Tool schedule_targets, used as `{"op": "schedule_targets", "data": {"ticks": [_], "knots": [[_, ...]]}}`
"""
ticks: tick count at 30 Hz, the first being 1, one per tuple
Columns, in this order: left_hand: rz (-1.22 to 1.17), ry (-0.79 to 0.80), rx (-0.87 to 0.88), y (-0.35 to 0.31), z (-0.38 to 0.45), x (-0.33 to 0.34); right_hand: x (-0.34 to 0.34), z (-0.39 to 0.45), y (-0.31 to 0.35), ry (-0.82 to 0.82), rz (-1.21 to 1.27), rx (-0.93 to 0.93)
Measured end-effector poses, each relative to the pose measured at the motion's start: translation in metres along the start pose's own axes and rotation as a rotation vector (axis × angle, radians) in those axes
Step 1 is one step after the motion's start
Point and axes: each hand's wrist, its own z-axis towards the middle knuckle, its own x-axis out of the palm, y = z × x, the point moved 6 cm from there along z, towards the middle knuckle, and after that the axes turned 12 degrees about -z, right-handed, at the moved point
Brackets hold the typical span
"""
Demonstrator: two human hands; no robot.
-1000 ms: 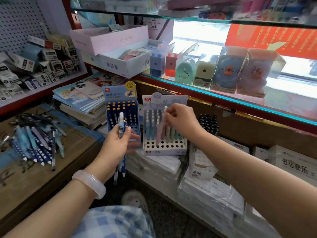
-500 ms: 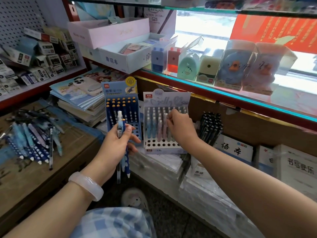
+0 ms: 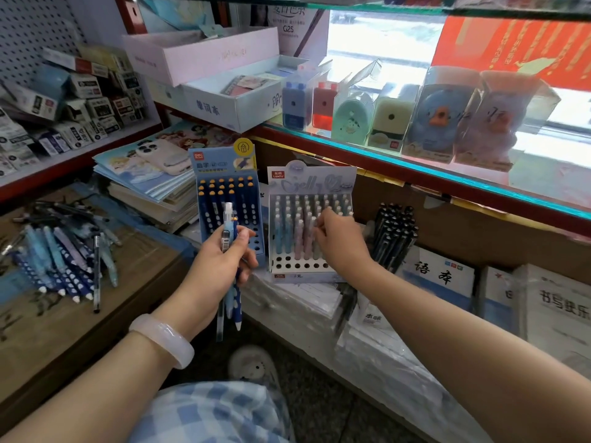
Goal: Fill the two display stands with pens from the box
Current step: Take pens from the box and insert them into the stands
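From the head camera, the left hand grips a small bundle of pens upright in front of the blue display stand, which stands on the lower shelf just left of the white display stand. The right hand has its curled fingertips on pens in the white stand's middle rows; whether it pinches one I cannot tell. Loose pens lie on the wooden counter at its left edge. To seat each pen well, line its tip over an empty front hole and push straight down.
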Motion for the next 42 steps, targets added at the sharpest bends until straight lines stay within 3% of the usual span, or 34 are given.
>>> {"op": "schedule_targets", "data": {"ticks": [7,14,19,23,27,31,35,42], "knots": [[-0.082,0.023,-0.065,-0.002,-0.001,-0.003,0.024,0.009,-0.002,0.047,-0.137,0.06],[-0.02,0.09,-0.112,0.001,-0.009,0.002,0.028,0.012,0.0,0.031,-0.147,0.128],[-0.037,0.133,-0.112,-0.004,-0.014,0.002,0.027,0.01,-0.003,0.162,-0.138,0.187],[-0.069,0.156,-0.096,-0.007,-0.015,0.002,0.013,-0.001,0.025,0.231,0.239,0.022],[-0.078,0.21,-0.089,-0.006,-0.016,0.006,-0.007,-0.02,0.073,0.417,0.596,-0.183],[-0.067,0.288,-0.083,-0.005,-0.018,0.005,-0.01,-0.026,0.089,0.506,0.621,-0.26],[-0.087,0.267,-0.09,-0.003,-0.019,-0.004,-0.005,-0.029,0.098,0.516,0.686,-0.274],[-0.014,0.164,-0.191,-0.002,-0.005,-0.033,-0.013,-0.008,0.104,0.358,0.732,-0.2]]}}
